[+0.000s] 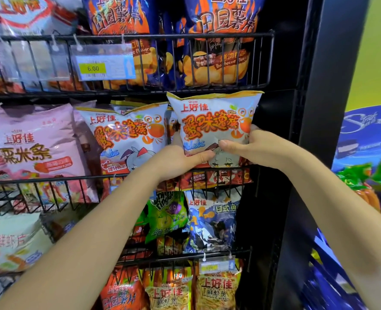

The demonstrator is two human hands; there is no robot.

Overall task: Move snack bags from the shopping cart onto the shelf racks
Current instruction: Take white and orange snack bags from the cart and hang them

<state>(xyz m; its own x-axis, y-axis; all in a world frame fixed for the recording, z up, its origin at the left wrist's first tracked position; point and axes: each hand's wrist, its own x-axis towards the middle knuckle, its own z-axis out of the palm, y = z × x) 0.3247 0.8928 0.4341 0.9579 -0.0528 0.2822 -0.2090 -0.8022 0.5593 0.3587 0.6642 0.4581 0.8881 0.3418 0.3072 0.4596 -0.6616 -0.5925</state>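
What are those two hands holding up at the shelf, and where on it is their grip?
A white crab-flavour snack bag, gripped at its lower edge: left hand at the bottom-left corner, right hand at the bottom-right.

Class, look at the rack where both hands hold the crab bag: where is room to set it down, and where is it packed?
Free: the right end of the middle rack, between the matching bag and the black post, where both hands hold the crab bag. Crowded: leftward, the pink bag and neighbours overlap; the racks above and below look full.
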